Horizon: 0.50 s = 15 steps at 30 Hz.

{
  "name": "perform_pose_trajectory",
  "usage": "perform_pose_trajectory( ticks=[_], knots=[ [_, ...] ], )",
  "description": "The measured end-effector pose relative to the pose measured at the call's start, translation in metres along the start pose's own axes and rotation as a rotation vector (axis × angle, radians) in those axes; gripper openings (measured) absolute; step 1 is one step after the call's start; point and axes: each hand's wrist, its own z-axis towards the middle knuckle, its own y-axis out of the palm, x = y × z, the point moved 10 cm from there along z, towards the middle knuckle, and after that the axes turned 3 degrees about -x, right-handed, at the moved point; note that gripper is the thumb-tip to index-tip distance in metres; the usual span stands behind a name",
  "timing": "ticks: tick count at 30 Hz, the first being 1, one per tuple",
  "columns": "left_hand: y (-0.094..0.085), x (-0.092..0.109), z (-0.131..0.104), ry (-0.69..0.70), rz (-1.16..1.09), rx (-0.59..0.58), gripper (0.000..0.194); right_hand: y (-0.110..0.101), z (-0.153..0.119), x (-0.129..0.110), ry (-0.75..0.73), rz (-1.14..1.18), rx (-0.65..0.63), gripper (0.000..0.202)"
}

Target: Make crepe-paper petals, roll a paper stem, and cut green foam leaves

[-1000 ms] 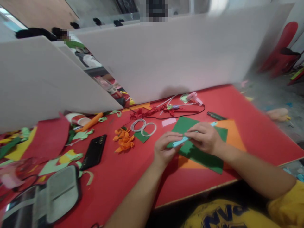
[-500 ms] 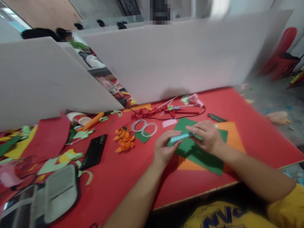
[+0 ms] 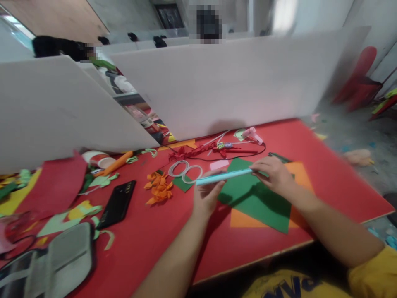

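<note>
A long, narrow light-blue strip (image 3: pixel 228 176) is held up above the table, seen nearly edge-on; I cannot tell its material. My left hand (image 3: pixel 208 196) grips its left part, thumb in front and fingers behind or beneath. At the right end, my right hand (image 3: pixel 273 176) pinches it between thumb and fingertips. Below both hands lies a green sheet (image 3: pixel 257 207), set askew on an orange sheet (image 3: pixel 302 178). Left of my left hand are two joined pale rings (image 3: pixel 192 174), a small green piece (image 3: pixel 182 184) and orange paper petals (image 3: pixel 159 188).
A pink glue gun (image 3: pixel 252 134) and red twisted paper (image 3: pixel 195 151) lie along the white partition (image 3: pixel 223 82). To the left are a black phone (image 3: pixel 118 203), an open grey case (image 3: pixel 71 260), a red sheet (image 3: pixel 56 182) and paper scraps. A dark tool (image 3: pixel 279 157) lies behind my right hand.
My hands have moved apart, the left one leftward, and much more of the light-blue strip shows between them. The view has shifted slightly.
</note>
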Motion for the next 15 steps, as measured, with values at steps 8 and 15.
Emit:
perform_pose_trajectory(
  ticks=[8,15],
  knots=[
    [-0.01,-0.01,-0.002,-0.016,-0.041,0.096,0.036,0.002,-0.001,0.001,0.096,0.195,0.055,0.021],
    [-0.004,-0.008,0.002,-0.047,-0.08,0.044,0.04,-0.005,-0.003,0.013,0.223,0.422,0.145,0.013]
  ],
)
